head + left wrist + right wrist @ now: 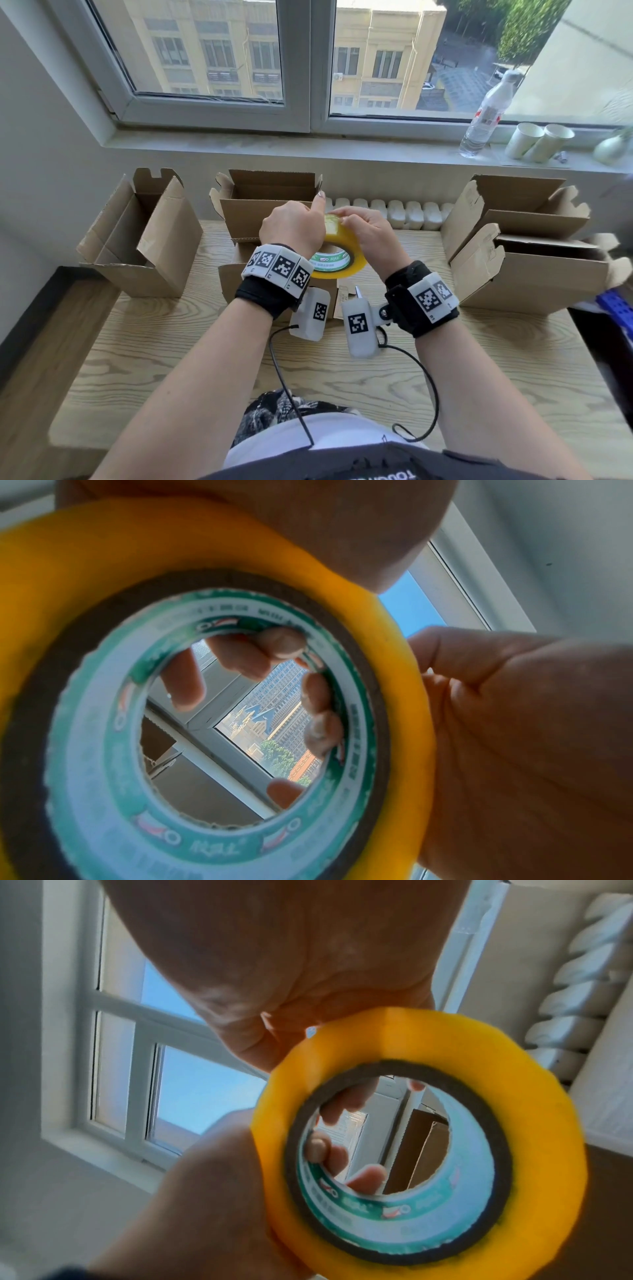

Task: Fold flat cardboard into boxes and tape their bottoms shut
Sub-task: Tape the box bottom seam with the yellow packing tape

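A yellow tape roll (342, 263) with a green-and-white core is held up over a brown cardboard box (236, 277) at the table's middle. My left hand (301, 222) grips the roll from the left, its index finger sticking up. My right hand (359, 222) grips it from the right, fingers curled over the roll's top edge. In the left wrist view the tape roll (387, 631) fills the frame, and fingertips (284, 642) show through its core. In the right wrist view the tape roll (534, 1096) sits between both palms. The box under the hands is mostly hidden.
Folded open boxes stand at the left (137, 236), at the back centre (270, 202) and stacked at the right (527, 270). A water bottle (486, 113) and paper cups (537, 142) stand on the windowsill. The wooden table (171, 359) has a bare front part. A radiator (404, 214) runs behind it.
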### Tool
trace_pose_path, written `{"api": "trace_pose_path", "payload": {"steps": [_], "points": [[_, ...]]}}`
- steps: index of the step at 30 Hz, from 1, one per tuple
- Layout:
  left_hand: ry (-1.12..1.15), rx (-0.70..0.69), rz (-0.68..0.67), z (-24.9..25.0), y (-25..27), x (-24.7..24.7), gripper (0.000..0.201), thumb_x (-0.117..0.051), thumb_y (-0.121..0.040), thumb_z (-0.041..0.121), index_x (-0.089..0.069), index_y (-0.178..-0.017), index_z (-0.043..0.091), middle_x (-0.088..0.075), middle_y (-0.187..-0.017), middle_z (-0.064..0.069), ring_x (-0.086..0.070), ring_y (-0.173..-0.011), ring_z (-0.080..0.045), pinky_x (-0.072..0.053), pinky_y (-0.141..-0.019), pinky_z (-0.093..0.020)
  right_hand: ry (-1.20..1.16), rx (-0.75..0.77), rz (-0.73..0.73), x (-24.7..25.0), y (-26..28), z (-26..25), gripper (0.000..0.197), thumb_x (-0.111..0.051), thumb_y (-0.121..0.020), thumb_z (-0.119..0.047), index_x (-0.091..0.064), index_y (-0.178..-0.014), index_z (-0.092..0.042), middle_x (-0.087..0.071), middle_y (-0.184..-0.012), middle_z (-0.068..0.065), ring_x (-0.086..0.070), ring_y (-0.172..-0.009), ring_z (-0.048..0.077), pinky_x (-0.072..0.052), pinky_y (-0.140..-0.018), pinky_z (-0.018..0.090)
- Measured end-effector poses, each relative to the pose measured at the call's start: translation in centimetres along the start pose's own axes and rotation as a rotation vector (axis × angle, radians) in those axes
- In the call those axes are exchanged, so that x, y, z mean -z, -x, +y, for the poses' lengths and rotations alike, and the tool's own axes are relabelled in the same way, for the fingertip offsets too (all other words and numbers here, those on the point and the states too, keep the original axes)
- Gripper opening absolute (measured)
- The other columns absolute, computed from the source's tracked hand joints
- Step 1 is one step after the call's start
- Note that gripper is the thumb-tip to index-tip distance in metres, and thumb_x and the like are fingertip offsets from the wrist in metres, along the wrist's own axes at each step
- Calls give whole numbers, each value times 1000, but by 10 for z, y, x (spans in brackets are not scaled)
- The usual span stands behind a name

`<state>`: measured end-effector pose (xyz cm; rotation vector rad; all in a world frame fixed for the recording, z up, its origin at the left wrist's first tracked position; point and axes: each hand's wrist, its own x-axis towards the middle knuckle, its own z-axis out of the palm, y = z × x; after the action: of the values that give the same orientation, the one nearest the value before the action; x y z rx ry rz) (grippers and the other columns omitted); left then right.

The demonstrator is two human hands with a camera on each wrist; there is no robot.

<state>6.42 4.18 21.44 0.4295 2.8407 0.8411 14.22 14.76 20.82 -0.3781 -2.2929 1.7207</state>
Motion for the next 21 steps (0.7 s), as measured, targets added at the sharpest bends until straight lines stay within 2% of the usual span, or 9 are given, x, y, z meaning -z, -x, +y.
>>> {"api": "trace_pose_path", "payload": {"steps": [2, 4, 6, 9, 12, 17, 21], "points": [[29, 18, -21, -2, -2, 1, 63, -26, -101, 55, -67, -87, 8, -63, -93, -9, -53, -85, -27, -35, -75, -34, -130, -58, -43, 5, 1, -4, 25, -44, -92, -4, -69, -89, -7, -62, -78, 5, -57, -64, 3, -46, -61, 19], [70, 27, -51, -4, -5, 0, 60, -29, -101, 55, -62, -80, 10, -63, -95, -10, -53, -87, -28, -36, -78, -34, -197, -94, -47, 10, 3, -8, 26, -43, -94, 5, -68, -97, 0, -61, -74, 5, -55, -56, -1, -44, -55, 13], [90, 25, -71, -5, -5, 1, 58, -30, -101, 55, -60, -77, 11, -62, -94, -10, -53, -88, -29, -37, -80, -34, -236, -116, -33, 11, 3, -8, 25, -46, -93, 5, -70, -96, 0, -62, -71, 4, -56, -53, -1, -45, -53, 13], [85, 18, -72, -4, -4, 2, 58, -30, -101, 54, -64, -82, 11, -61, -93, -8, -53, -88, -28, -36, -78, -33, -278, -150, -26, 10, 2, -7, 23, -51, -92, 2, -73, -88, -5, -67, -70, 3, -60, -58, 7, -49, -55, 17], [88, 25, -78, -5, -3, 1, 58, -30, -101, 54, -60, -74, 13, -62, -91, -9, -54, -86, -29, -35, -76, -33, -269, -153, -35, 10, 2, -6, 25, -53, -92, 0, -75, -85, -10, -69, -70, 3, -58, -63, 13, -50, -58, 20], [120, 29, -71, -6, -1, 0, 56, -31, -101, 54, -58, -70, 15, -64, -92, -10, -56, -89, -31, -37, -78, -34, -246, -143, -36, 10, 3, -9, 25, -54, -92, 0, -75, -84, -12, -68, -68, 0, -58, -62, 10, -50, -58, 18], [147, 34, -77, -4, 2, 0, 55, -31, -102, 51, -63, -79, 13, -63, -92, -9, -55, -88, -29, -36, -78, -34, -206, -119, -8, 9, 5, -12, 23, -57, -92, -1, -75, -82, -12, -67, -66, 0, -56, -59, 8, -48, -57, 17]]}}
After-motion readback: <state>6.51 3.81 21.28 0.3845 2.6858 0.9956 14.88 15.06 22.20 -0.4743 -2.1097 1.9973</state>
